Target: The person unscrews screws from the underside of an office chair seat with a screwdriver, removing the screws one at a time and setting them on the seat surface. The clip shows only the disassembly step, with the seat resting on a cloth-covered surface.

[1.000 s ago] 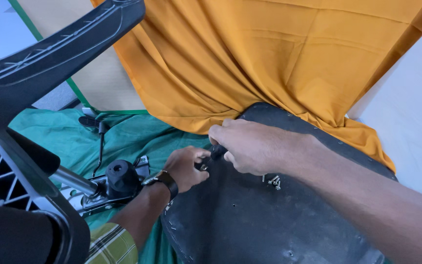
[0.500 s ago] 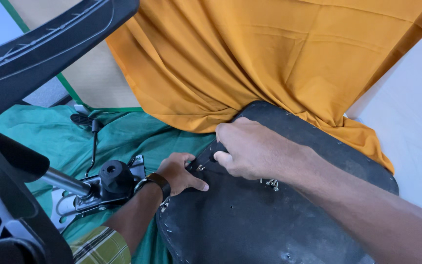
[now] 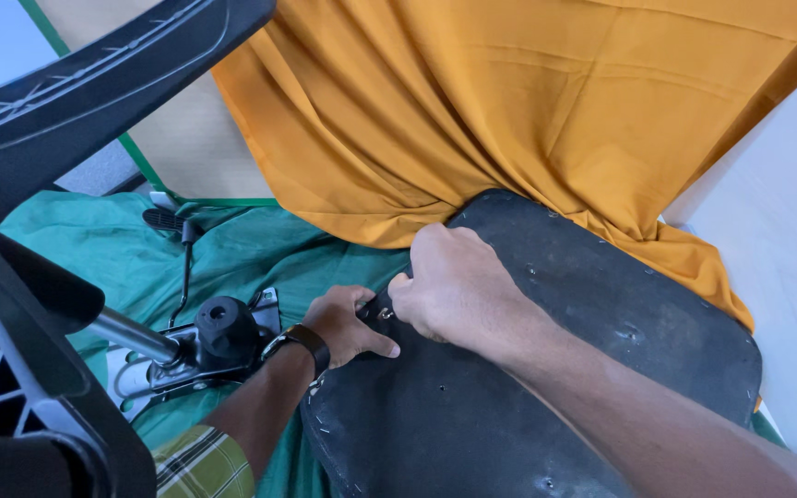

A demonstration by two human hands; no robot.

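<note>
A black seat base [image 3: 546,387] lies upside down, its fabric underside with small holes facing up. My right hand [image 3: 458,288] is closed around a small dark tool [image 3: 381,310] with a metal bit, at the seat's left edge. My left hand [image 3: 345,323], with a dark watch [image 3: 299,341] on its wrist, grips that same edge just beside the tool, thumb lying on top. The two hands touch each other. The tool's tip is hidden between them.
An orange cloth [image 3: 509,111] hangs behind the seat and drapes onto it. A green cloth [image 3: 232,258] covers the floor. On it lies a metal chair mechanism [image 3: 200,346] with a black knob and lever. A black chair part [image 3: 39,120] looms at the left.
Both hands stay at the seat's left edge. My right hand has shifted slightly left and my left thumb now lies on the seat top.
</note>
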